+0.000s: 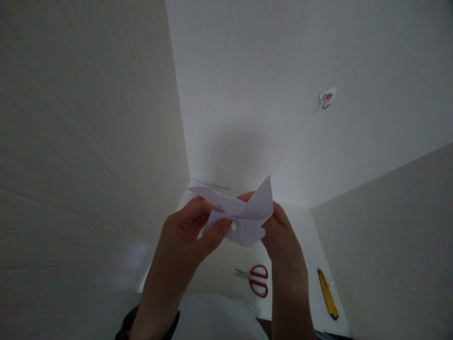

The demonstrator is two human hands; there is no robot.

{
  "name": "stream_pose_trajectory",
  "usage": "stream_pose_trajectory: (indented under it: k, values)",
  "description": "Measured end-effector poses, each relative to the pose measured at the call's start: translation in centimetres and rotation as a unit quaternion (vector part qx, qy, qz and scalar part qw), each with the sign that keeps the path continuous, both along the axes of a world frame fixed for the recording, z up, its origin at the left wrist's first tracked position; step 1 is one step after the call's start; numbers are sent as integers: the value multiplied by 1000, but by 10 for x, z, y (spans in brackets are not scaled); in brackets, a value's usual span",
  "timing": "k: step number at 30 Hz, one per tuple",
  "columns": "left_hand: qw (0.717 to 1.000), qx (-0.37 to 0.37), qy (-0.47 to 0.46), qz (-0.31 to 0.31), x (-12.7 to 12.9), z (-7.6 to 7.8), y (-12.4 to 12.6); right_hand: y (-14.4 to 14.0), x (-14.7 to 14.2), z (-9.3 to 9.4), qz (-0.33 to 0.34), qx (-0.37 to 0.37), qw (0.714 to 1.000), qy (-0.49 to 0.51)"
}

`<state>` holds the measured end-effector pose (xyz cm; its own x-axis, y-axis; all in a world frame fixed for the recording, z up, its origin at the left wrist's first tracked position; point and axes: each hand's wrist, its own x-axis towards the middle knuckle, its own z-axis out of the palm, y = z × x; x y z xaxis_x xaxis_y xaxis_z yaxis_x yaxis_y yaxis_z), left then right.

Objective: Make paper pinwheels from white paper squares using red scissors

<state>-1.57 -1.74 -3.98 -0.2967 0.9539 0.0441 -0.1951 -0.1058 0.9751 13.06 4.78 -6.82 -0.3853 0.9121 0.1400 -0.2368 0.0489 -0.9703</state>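
Both hands hold the paper pinwheel (238, 215) up: left hand (187, 229) pinches its middle pin, right hand (281, 233) grips behind; scissors (255, 279) lie below it

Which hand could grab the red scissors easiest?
Probably the right hand: the red-handled scissors lie on the white table just below it, while the left hand pinches the folded white paper pinwheel.

walls hem the narrow desk (304, 222); scissors (256, 279) and knife (327, 293) lie there.
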Motion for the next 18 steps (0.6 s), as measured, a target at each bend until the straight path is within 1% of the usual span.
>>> stream_pose_trajectory:
  k: [2, 4, 7, 9, 12, 15, 18]
  values:
    - [1000, -9, -1, -13, -2, -3, 0, 2, -1, 0, 7, -23, 1000, 4]
    - [1000, -15, -1, -21, -3, -5, -1, 4, -2, 2, 18, -28, 999, 12]
    - [999, -25, -5, -31, -2, -4, -1, 5, -3, 7, 67, -37, 996, 34]
    - [998, -25, -8, -51, -1, -3, 1, 5, -4, 9, 91, -54, 993, 48]
    - [996, -28, -15, -87, 1, -3, 3, 5, -6, 9, 92, -65, 992, 62]
    - [994, -53, -24, -92, 1, -4, 3, 6, -7, 7, 92, -66, 991, 71]
    - [993, -53, -33, -97, 1, -6, 3, 7, -8, 4, 94, -64, 990, 82]
